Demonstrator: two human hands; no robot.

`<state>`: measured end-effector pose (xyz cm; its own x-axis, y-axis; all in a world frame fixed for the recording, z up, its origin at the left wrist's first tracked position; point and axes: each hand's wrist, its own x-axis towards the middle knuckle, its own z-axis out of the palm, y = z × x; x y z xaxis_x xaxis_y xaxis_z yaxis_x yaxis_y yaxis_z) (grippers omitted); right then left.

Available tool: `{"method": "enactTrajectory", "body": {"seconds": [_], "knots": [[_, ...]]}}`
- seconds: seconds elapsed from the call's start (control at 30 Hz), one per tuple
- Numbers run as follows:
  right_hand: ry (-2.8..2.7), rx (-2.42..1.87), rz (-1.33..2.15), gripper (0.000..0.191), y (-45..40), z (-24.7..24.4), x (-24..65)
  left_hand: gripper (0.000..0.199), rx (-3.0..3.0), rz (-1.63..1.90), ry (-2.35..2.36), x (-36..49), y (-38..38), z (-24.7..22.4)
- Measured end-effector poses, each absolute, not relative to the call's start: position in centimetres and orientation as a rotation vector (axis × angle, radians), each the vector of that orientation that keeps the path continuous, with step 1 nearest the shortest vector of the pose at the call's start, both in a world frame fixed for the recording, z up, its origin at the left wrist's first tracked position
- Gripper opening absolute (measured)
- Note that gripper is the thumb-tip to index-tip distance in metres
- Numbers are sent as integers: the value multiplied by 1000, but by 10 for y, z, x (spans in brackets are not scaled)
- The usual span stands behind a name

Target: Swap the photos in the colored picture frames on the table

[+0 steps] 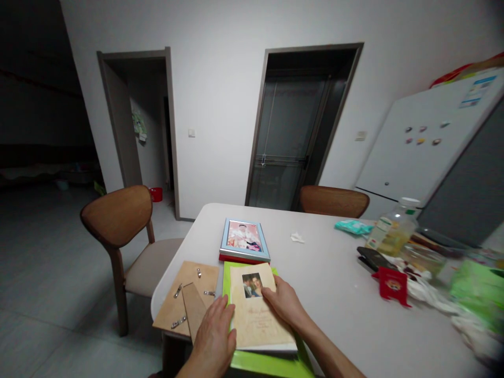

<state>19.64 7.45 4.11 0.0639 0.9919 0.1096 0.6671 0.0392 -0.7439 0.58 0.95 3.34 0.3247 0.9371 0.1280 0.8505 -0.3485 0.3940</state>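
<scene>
The left hand (214, 336) comes in low, back up, its fingers slightly spread along the left edge of the sheet (262, 328). The right hand (287, 302) reaches in from the right, back up, with a digit on the sheet's small photo (252, 285); its other fingers lie at the right edge, and I cannot tell whether they pinch it.

The sheet lies over the green frame (268, 362), between the hands, at the tabletop's (334, 294) near edge. Close by on the left, the clipped board (189, 273) juts past the tabletop's left edge, its leg (195, 304) near the left hand. Just beyond the green frame sits the blue frame (246, 255), stacked on something red (226, 258).

Right of the right hand the surface is bare up to the red packet (394, 286) and the bottle (397, 226). Farther off, a paper scrap (297, 238) has open room around it; a chair (334, 201) stands behind the far edge.
</scene>
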Motion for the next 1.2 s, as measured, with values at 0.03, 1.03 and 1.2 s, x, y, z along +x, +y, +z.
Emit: {"method": "enactTrajectory", "body": {"seconds": [0.03, 1.03, 1.2], "knots": [[-1735, -1757, 537, 32, 73, 44, 197, 45, 2347, 478, 1615, 7, 9, 34], [-2231, -1892, -89, 30, 49, 41, 168, 49, 2416, 412, 1499, 14, 14, 35], [-2218, -1754, -121, 35, 69, 43, 177, 42, 2392, 428, 1414, 17, 11, 44]]}}
